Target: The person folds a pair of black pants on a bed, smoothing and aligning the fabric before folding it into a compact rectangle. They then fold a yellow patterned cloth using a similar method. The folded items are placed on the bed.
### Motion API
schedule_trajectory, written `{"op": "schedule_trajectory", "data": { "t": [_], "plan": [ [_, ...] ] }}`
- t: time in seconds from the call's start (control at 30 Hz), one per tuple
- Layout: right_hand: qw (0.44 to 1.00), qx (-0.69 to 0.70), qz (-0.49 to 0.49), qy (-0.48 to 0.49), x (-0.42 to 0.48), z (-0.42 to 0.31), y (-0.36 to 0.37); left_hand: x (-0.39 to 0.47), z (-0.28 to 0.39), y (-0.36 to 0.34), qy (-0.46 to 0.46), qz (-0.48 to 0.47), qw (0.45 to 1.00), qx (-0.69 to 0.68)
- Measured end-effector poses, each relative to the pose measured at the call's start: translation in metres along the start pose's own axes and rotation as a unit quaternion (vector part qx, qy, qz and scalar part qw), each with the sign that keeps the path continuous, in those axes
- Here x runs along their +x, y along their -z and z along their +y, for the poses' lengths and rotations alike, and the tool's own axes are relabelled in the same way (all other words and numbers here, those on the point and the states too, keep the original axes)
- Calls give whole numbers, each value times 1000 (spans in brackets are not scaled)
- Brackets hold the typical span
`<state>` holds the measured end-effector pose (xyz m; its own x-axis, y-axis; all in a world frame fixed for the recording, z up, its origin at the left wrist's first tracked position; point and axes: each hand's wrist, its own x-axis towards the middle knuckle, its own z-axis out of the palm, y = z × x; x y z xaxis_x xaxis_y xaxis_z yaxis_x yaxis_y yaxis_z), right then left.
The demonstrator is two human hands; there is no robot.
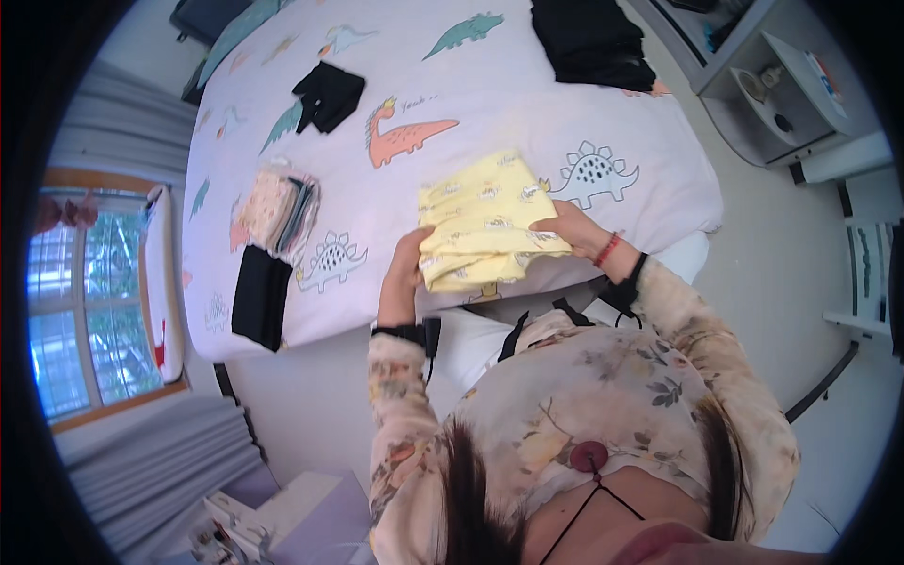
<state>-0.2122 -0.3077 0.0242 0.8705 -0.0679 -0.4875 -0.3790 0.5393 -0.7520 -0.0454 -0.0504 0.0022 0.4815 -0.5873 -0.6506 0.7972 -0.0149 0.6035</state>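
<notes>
A yellow printed cloth garment [487, 219], partly folded, is held at the near edge of the bed. My left hand [411, 261] grips its left side, thumb on top and fingers hidden behind the cloth. On the right side my right hand [573, 229] holds it, thumb over the fabric. Left of it on the bed lies a stack of folded light printed and grey clothes [275, 208]. A folded black cloth [262, 298] lies just nearer than that stack. Farther back is a small crumpled black garment [329, 97]. A pile of black clothing [592, 42] lies at the far right.
The bed [494, 120] has a pale sheet with dinosaur prints. A window [95, 304] and grey curtains [127, 116] are at the left. Shelving [791, 85] stands at the right, beyond a strip of floor. A white and lilac cabinet [311, 515] is at the lower left.
</notes>
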Motion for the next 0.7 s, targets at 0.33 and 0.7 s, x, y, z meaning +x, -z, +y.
{"op": "schedule_trajectory", "data": {
  "t": [0.33,0.7],
  "plan": [
    [998,48,-48,15,-83,-90,64,-20,37,-127,-28,-78,996,-15],
    [901,-189,99,377,-41,-388,128,100,263,-352,-276,-254,925,49]
  ]
}}
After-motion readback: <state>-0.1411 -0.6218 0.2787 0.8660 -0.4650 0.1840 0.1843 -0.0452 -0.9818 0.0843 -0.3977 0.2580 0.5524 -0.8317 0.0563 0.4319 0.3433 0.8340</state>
